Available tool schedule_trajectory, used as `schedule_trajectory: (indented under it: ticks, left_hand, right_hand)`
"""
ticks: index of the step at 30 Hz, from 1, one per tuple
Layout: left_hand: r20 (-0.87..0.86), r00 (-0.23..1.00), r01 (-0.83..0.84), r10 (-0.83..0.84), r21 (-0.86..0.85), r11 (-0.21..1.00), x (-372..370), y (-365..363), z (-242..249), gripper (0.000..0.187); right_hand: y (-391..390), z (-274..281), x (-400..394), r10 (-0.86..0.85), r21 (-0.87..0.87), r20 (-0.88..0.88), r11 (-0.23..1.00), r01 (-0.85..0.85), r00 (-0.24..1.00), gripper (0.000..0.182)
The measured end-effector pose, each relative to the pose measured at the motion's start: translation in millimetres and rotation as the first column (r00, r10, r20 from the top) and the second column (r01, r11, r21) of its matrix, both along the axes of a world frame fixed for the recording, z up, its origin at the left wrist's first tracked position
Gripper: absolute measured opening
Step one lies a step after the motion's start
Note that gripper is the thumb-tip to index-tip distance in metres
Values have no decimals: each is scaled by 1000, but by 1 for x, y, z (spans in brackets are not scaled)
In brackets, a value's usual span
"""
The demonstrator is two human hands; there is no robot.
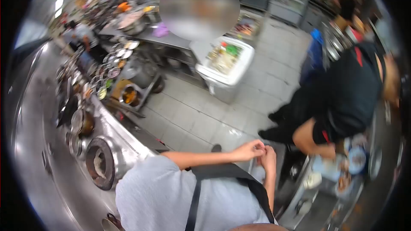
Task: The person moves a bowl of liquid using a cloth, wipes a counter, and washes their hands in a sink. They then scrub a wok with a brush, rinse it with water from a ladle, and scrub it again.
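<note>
My left hand (250, 150) and my right hand (269, 160) meet in front of my black apron (222, 172). Their fingers are curled and pressed together at the tips. Whatever they pinch, if anything, is too small and blurred to make out. Just below the hands is a pale, blurry patch that I cannot identify. To the right, a co-worker in black (346, 90) leans over a counter, one forearm reaching down near a blue-and-white bowl (356, 159).
A steel range with a round burner (99, 163) and pots runs along the left. A white bin (244, 66) topped with food stands ahead on the tiled floor (184, 102). Food trays (327, 167) line the right counter. Another person stands behind the bin.
</note>
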State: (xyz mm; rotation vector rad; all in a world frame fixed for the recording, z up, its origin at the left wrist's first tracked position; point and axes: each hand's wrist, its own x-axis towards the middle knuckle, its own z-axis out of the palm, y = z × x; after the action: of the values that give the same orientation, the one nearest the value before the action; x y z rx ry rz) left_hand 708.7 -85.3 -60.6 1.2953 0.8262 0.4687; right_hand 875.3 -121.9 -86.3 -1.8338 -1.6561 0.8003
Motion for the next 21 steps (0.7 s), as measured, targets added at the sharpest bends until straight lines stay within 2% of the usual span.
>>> schedule_trajectory:
  ticks: [1, 2, 3, 5, 6, 7, 8, 11, 12, 14, 15, 17, 18, 19, 20, 21]
  left_hand:
    - [86, 988, -129, 128, 11, 992, -20, 15, 17, 31]
    - [81, 975, -205, 205, -2, 979, -40, 26, 34, 31]
    - [79, 958, -276, 276, -18, 961, -59, 37, 48, 30]
    - [82, 924, -372, 375, -48, 927, -94, 53, 50, 30]
    - [119, 877, -459, 465, -80, 885, -108, 58, 57, 30]
    - [155, 824, -532, 545, -116, 838, -119, 63, 66, 29]
    - [228, 738, -587, 635, -248, 771, -128, 64, 73, 29]
    - [174, 646, -691, 743, -280, 666, -153, 79, 83, 27]
    - [173, 640, -696, 749, -282, 660, -153, 87, 87, 27]
    - [285, 598, -689, 749, -293, 662, -152, 115, 94, 31]
    - [282, 607, -679, 743, -303, 669, -150, 135, 92, 31]
    - [373, 693, -453, 617, -441, 775, -144, 186, 82, 30]
    - [326, 786, -427, 525, -329, 843, -143, 219, 68, 33]
    - [280, 869, -353, 407, -222, 909, -142, 254, 47, 37]
    - [-186, 904, -312, 384, 326, 892, -135, 280, 22, 47]
    - [-405, 809, -14, 426, 712, 703, -135, 310, 4, 53]
  right_hand:
    - [16, 7, -36, -17, 112, -18, 994, 19, 1000, 19]
    - [28, 7, -68, -43, 209, -125, 975, 69, 991, 20]
    - [39, 7, -90, 31, 223, -140, 975, 1, 990, 20]
    - [54, 9, -120, 77, 111, -231, 992, -52, 970, 21]
    - [67, 8, -127, 101, 75, -166, 993, -90, 981, 23]
    - [82, 7, -136, 132, 73, -172, 990, -121, 976, 23]
    - [98, 8, -144, 146, 73, -188, 988, -134, 971, 23]
    - [153, 14, -170, 179, 82, -235, 983, -164, 955, 23]
    - [172, 16, -176, 182, 91, -257, 982, -164, 949, 23]
    - [216, 13, -184, 171, 99, -340, 984, -146, 925, 21]
    - [249, -11, -181, 197, 159, -341, 976, -150, 919, 20]
    - [320, -41, -160, 213, 196, -282, 967, -161, 936, 19]
    - [364, -68, -143, 240, 225, -218, 956, -190, 946, 22]
    - [408, -91, -121, 234, 214, -248, 960, -182, 940, 23]
    - [451, -103, -96, 219, 249, -191, 954, -169, 957, 22]
    - [487, -96, -67, 197, 218, -226, 965, -147, 954, 23]
